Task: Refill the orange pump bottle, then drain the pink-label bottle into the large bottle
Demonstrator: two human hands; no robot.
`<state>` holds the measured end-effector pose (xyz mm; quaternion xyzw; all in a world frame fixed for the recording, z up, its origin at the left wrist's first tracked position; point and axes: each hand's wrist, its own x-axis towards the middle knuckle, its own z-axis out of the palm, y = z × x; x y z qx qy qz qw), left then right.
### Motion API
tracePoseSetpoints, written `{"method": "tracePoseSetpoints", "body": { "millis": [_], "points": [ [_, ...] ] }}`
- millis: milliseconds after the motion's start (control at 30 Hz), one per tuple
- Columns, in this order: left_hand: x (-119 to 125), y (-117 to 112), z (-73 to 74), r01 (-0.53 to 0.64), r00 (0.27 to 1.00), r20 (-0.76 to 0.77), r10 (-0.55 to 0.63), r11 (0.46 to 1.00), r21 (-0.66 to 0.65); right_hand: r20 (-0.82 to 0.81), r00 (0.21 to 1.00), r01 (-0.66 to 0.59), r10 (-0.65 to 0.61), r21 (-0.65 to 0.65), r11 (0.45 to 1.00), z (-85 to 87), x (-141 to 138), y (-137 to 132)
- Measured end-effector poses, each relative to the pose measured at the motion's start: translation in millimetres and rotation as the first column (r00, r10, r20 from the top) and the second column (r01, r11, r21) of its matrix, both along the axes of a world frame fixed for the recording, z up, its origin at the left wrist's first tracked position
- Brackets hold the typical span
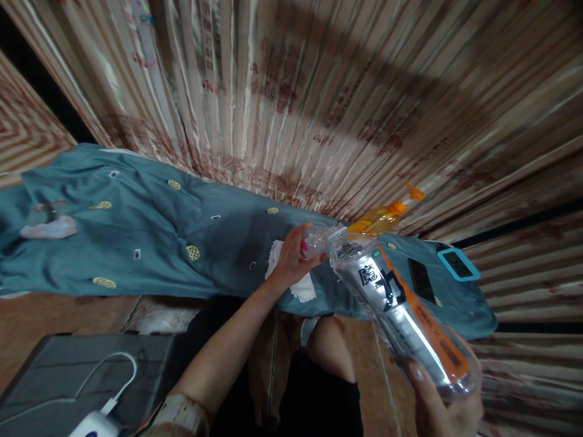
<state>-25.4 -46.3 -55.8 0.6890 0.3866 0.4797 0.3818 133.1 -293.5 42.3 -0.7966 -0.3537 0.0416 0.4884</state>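
Note:
My right hand (449, 408) is wrapped round the base of a clear plastic bottle (401, 315) with a silver and orange label. The bottle is tilted, its neck end pointing up and left. My left hand (291, 258) grips a small clear plastic bottle (317, 241) with a pink patch on it. The ends of the two bottles meet or overlap in view; whether they touch I cannot tell. Under my left hand lies a white cloth or tissue (304, 289). Just behind the bottles is an orange pump bottle (380, 220) with yellow-orange contents.
A green patterned cloth (150, 230) covers the long narrow table. On its right lie a dark phone (421, 280) and a blue-framed digital device (458, 264); a crumpled pale item (50, 228) lies far left. Pleated curtains (273, 109) hang behind. A grey case (91, 364) with a white cable stands lower left.

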Motion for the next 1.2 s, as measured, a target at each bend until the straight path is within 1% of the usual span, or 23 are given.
{"method": "tracePoseSetpoints", "body": {
  "millis": [200, 300, 400, 467, 633, 767, 933, 1100, 1200],
  "points": [
    [0.0, -0.4, 1.5, -0.005, 1.000, -0.002, 0.005, 1.000, -0.005, 0.022, 1.000, 0.015, -0.016, 0.026, 1.000, 4.6, -6.1, 3.4],
    [-0.2, 0.0, 2.6, -0.002, 1.000, 0.001, 0.002, 1.000, 0.009, 0.039, 0.999, 0.021, -0.021, 0.008, 1.000, 5.9, -7.7, 3.3],
    [-0.5, 0.1, 3.0, -0.004, 1.000, -0.002, 0.004, 1.000, 0.015, 0.052, 0.998, 0.027, -0.026, -0.012, 1.000, 5.5, -7.1, 2.1],
    [-0.4, 0.1, 2.4, -0.009, 1.000, -0.011, 0.009, 1.000, 0.013, 0.034, 0.999, 0.020, -0.020, -0.011, 1.000, 5.0, -6.2, 1.6],
    [0.7, 0.9, -1.0, -0.012, 1.000, -0.009, 0.012, 1.000, 0.017, 0.048, 0.999, 0.003, -0.004, 0.007, 1.000, 4.7, -4.9, 2.7],
    [0.8, 1.1, -1.7, -0.007, 1.000, -0.003, 0.007, 1.000, -0.001, 0.016, 1.000, -0.004, 0.004, 0.023, 1.000, 3.8, -4.1, 2.6],
    [0.3, 1.5, -2.2, 0.011, 1.000, 0.012, -0.011, 1.000, 0.007, 0.055, 0.998, -0.013, 0.012, 0.018, 1.000, 0.8, -1.7, -0.6],
    [0.9, 1.9, -4.3, 0.001, 1.000, 0.017, -0.001, 1.000, 0.020, 0.031, 0.999, -0.015, 0.015, 0.003, 1.000, -0.3, -0.9, -1.8],
    [1.4, 2.2, -5.0, 0.000, 1.000, 0.018, -0.001, 1.000, 0.022, 0.069, 0.998, -0.001, 0.001, 0.002, 1.000, 0.3, -1.2, -1.2]
  ]
}}
